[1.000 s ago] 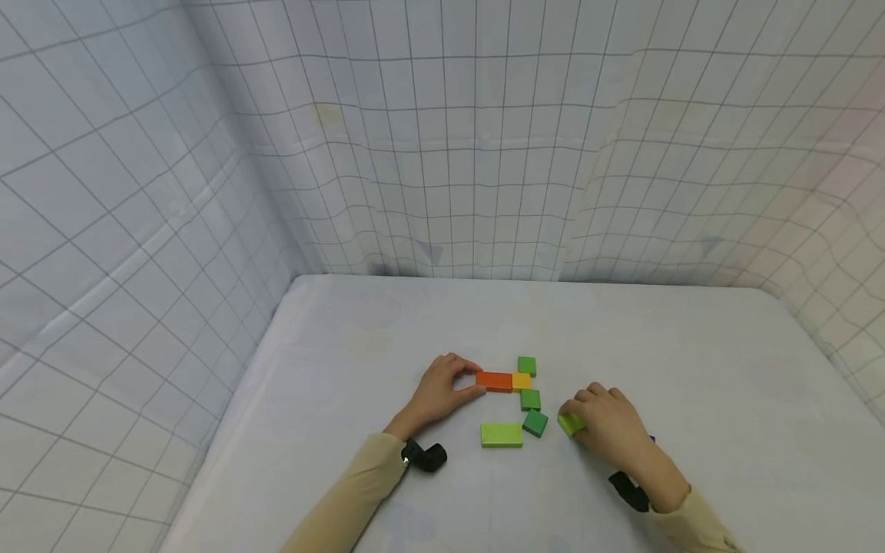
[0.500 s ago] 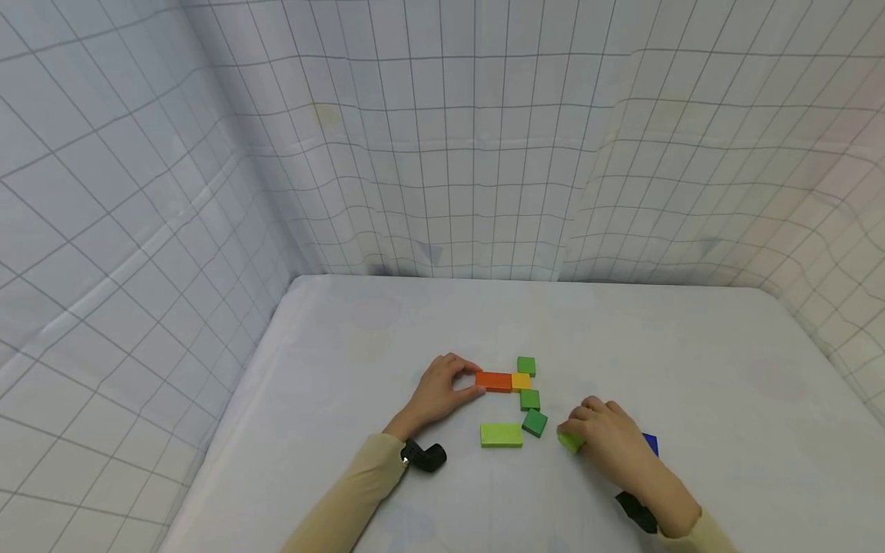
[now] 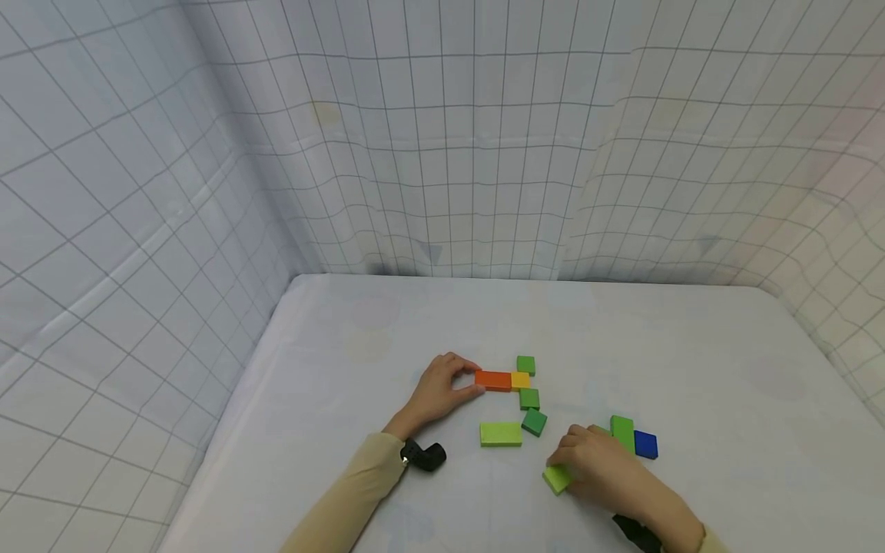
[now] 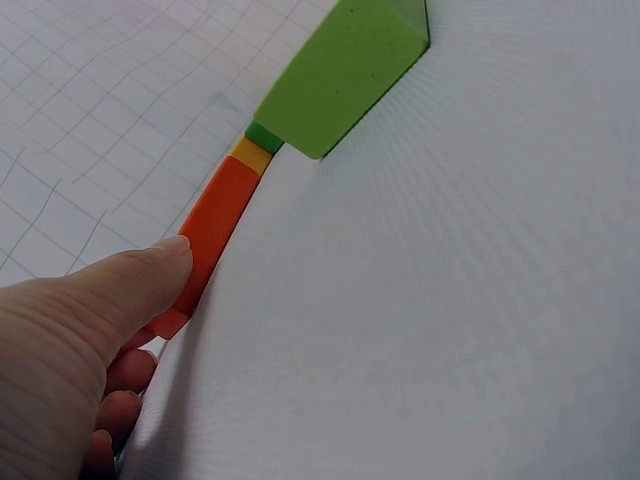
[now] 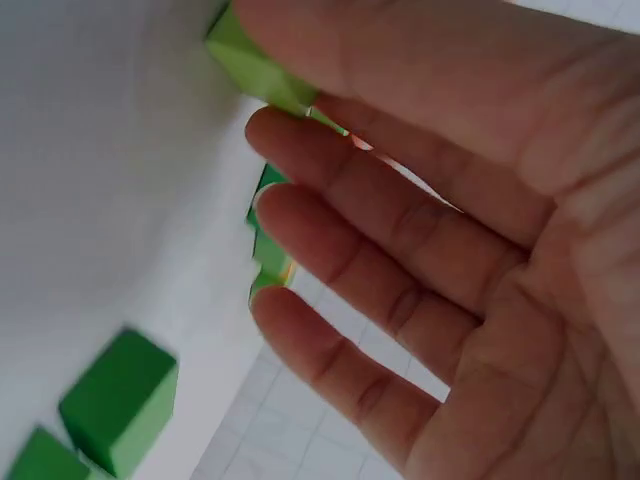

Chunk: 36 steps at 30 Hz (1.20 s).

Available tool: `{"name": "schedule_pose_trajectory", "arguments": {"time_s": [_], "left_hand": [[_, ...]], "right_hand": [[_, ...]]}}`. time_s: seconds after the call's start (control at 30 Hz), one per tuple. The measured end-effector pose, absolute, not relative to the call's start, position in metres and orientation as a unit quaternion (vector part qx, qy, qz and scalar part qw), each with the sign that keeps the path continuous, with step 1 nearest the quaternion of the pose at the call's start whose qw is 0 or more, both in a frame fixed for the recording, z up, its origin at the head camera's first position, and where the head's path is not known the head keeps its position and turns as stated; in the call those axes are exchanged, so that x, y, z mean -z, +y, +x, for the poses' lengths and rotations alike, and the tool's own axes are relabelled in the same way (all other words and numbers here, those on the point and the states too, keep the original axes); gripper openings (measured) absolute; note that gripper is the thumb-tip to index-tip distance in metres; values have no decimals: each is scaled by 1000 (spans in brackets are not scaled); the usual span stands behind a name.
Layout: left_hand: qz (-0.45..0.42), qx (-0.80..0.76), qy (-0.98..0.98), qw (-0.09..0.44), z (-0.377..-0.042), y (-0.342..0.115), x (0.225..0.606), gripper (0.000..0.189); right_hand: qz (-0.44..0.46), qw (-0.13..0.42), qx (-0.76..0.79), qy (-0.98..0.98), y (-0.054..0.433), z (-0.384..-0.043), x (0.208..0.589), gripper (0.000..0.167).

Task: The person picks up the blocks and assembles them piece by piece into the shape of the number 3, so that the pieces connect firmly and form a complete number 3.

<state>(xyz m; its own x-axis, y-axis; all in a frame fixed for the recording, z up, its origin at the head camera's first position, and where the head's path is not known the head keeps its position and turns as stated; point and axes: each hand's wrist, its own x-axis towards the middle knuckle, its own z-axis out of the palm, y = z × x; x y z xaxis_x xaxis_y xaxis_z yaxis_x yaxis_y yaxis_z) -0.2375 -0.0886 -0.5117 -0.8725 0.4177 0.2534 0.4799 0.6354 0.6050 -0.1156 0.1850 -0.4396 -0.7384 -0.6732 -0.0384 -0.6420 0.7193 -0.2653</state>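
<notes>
My left hand (image 3: 435,393) pinches the left end of an orange block (image 3: 494,381) between thumb and fingers. A small yellow block (image 3: 521,380) touches the orange one's right end. Small green blocks (image 3: 529,399) sit above and below the yellow one, and a darker green block (image 3: 535,422) lies turned below them. My right hand (image 3: 608,470), nearer the front, pinches a lime block (image 3: 556,479) at its thumb and index finger; in the right wrist view that lime block (image 5: 262,72) is partly hidden by the thumb. The other right fingers extend past it.
A longer lime block (image 3: 501,434) lies flat between the hands. Just beyond my right hand are a green block (image 3: 622,433) and a blue block (image 3: 646,444), with another green piece partly covered. Grid-patterned cloth (image 3: 442,153) hangs behind the white table (image 3: 415,307).
My right hand has moved toward the front and slightly left with the lime block, uncovering the green and blue blocks behind it. The left hand and orange block have stayed put.
</notes>
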Motion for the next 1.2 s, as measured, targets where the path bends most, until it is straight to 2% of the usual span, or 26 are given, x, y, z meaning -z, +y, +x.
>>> {"name": "schedule_pose_trajectory", "arguments": {"time_s": [0.23, 0.43, 0.7, 0.97, 1.2], "left_hand": [[-247, 347, -903, 43, -237, -89, 511, 34], [-251, 349, -902, 44, -236, -89, 508, 34], [-252, 356, -899, 44, -235, -90, 508, 34], [-257, 358, -896, 56, -236, -90, 511, 34], [-260, 361, -894, 57, -235, -90, 509, 34]], "right_hand": [[-408, 71, 159, 897, 167, -109, 444, 28], [-433, 39, 173, 884, 154, -107, 450, 29], [-445, 44, 159, 880, 133, -113, 454, 32], [-469, -6, 131, 873, 115, -118, 454, 34], [-455, 2, 135, 880, 115, -123, 452, 30]]}}
